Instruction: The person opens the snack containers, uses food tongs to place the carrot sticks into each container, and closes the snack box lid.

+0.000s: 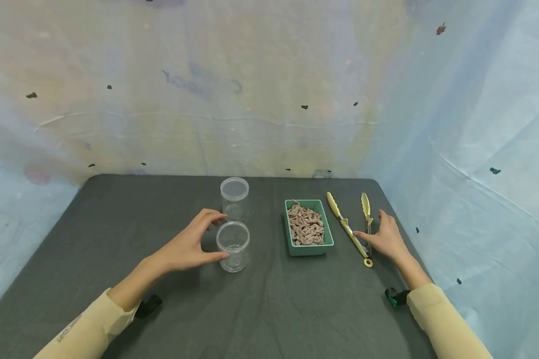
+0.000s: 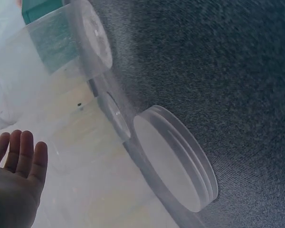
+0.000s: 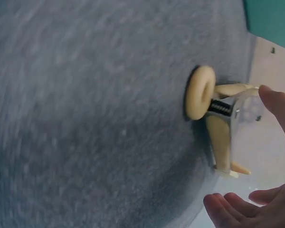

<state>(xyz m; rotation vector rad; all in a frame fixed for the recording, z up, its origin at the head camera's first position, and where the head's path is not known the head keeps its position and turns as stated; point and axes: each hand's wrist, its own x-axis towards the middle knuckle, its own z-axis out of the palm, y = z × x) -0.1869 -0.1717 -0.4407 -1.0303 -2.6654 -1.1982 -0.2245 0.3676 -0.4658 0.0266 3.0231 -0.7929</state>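
Observation:
My left hand [image 1: 186,249] is spread beside the near clear plastic jar [image 1: 233,249], thumb and fingertips around its left side. Behind it stands a second clear jar [image 1: 234,199] with a frosted top. In the left wrist view a round frosted lid [image 2: 173,156] lies on the table, hidden in the head view. My right hand [image 1: 386,237] hovers spread at the tongs [image 1: 352,234], thumb reaching over one arm. These metal tongs have yellow tips and a yellow ring [image 3: 201,92], and lie with their arms apart.
Between the jars and the tongs sits a green tray [image 1: 307,251] filled with brownish-grey, worm-like strands [image 1: 305,224]. A dark cloth covers the table [image 1: 269,309]. Pale, patterned sheeting [image 1: 251,99] hangs behind and at the sides.

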